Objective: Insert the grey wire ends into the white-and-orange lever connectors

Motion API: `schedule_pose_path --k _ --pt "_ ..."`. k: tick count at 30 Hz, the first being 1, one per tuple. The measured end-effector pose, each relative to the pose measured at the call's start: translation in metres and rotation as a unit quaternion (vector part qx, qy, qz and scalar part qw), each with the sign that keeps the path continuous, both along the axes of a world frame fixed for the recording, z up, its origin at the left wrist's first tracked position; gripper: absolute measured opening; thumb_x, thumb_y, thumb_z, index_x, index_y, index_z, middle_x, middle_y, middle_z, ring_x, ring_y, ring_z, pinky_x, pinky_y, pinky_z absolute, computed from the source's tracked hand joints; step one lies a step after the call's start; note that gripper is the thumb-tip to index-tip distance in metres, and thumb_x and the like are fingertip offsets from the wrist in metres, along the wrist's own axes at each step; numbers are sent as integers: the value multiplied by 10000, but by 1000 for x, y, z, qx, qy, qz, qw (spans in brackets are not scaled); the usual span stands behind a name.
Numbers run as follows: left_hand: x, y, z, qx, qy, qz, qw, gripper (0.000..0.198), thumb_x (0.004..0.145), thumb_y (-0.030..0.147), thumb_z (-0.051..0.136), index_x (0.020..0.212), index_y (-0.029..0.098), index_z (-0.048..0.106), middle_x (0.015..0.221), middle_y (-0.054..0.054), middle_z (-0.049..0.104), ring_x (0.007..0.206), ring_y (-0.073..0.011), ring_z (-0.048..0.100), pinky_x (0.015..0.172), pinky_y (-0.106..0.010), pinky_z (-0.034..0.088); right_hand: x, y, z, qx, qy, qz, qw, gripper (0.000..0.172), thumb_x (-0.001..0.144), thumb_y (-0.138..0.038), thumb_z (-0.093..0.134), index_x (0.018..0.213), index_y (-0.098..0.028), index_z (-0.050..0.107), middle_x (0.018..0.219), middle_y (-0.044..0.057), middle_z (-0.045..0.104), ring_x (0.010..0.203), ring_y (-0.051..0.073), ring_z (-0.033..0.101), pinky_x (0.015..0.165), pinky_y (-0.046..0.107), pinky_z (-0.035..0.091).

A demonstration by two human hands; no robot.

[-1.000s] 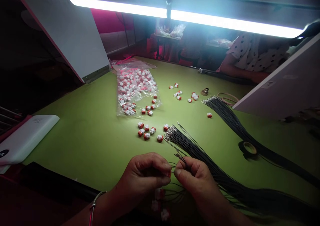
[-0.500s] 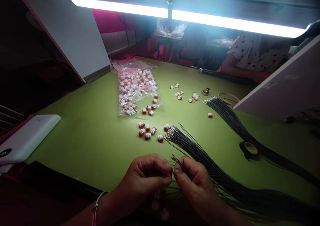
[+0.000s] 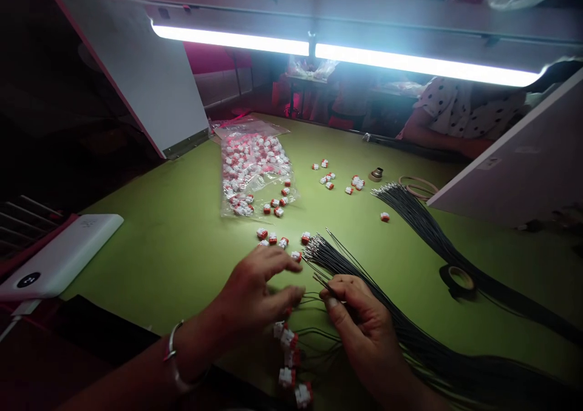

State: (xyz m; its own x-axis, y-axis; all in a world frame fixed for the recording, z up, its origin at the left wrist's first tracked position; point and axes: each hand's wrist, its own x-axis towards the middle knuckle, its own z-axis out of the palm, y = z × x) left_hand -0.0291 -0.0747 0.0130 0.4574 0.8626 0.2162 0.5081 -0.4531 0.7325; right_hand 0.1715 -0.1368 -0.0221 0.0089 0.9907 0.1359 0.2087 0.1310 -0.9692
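Note:
My right hand [image 3: 364, 323] pinches a few thin black wires [image 3: 321, 281], whose metal-tipped ends stick out past the thumb and forefinger. To its left, my left hand [image 3: 255, 289] has thumb and fingers apart, with nothing seen between them. Its fingertips hover by the loose red-and-white connectors [image 3: 283, 242], partly covering some. Below the hands, several connectors [image 3: 288, 338] sit in a column near the table's front edge, with black wires running right from them. A thick bundle of black wires [image 3: 350, 271] lies behind and beside my right hand.
A clear plastic bag [image 3: 255, 162] of connectors lies on the green table [image 3: 173, 217]. On the right are a second wire bundle [image 3: 423, 232] and a roll of black tape [image 3: 459, 277]. A white power bank [image 3: 68, 253] rests at left. Across the table sits a person in a dotted shirt [image 3: 464, 107].
My left hand has parted from my right, opened, and moved up and left toward the loose connectors. The column of connectors below now shows clearly. My right hand keeps its pinch; the view has tilted slightly.

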Motion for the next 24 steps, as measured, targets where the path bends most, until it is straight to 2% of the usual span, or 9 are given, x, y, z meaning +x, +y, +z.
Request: schedule_pose_path --k 2,4,8,10,12,14,16,20,24 --pt "6 16 -4 98 121 24 988 207 839 197 668 1032 144 718 968 -125 690 952 -297 570 860 -465 451 -2 -2 0 -7 33 5 999 115 956 -270 578 939 -219 679 927 34 598 849 184 545 756 277 428" --pt "12 27 -12 138 181 12 974 138 867 203 631 954 149 724 926 -128 686 900 -291 554 831 -458 451 -4 -4 0 -56 93 10 994 116 957 -303 584 1006 -226 656 870 10 574 747 154 509 673 258 418" --pt "16 29 -19 143 137 5 980 169 919 163 548 826 168 689 864 -91 683 870 -237 567 829 -394 450 -6 -2 5 -152 190 33 969 180 923 -371 635 888 -204 577 668 -60 425 572 101 336 517 215 311" --pt "13 20 -17 86 51 15 995 118 918 166 560 877 166 671 851 -62 679 835 -203 582 787 -348 458 -6 0 9 -180 216 47 959 260 883 -388 681 790 -194 536 624 -71 397 554 92 297 497 209 280" --pt "9 6 -12 -41 -60 16 997 65 901 207 607 888 166 657 799 -28 665 747 -166 586 698 -300 463 -6 2 12 -199 243 49 948 299 834 -389 729 757 -190 520 616 -73 410 551 87 292 497 206 281" --pt "7 -7 -9 -195 -162 15 967 107 876 264 660 912 164 657 784 -11 666 699 -143 586 642 -268 467 -6 2 14 -208 258 41 943 314 803 -388 750 737 -186 519 611 -72 413 552 86 291 503 207 290" --pt "7 -19 -9 -308 -246 27 919 190 837 303 713 946 154 669 817 -20 688 718 -138 601 650 -255 483 -5 2 14 -209 247 34 946 317 798 -386 747 715 -179 523 599 -70 410 554 88 292 508 210 295" --pt "11 -32 -11 -376 -312 58 871 258 750 291 803 935 135 714 837 -39 721 757 -138 634 685 -236 506 -3 2 16 -212 206 32 955 297 807 -384 725 704 -164 553 602 -58 430 570 96 307 523 219 303" --pt "13 -36 -14 -409 -349 59 841 257 712 283 836 899 147 725 749 -6 704 554 -103 627 554 -227 522 -3 1 16 -209 175 33 962 283 807 -361 720 683 -160 565 608 -49 441 582 100 311 528 222 295"
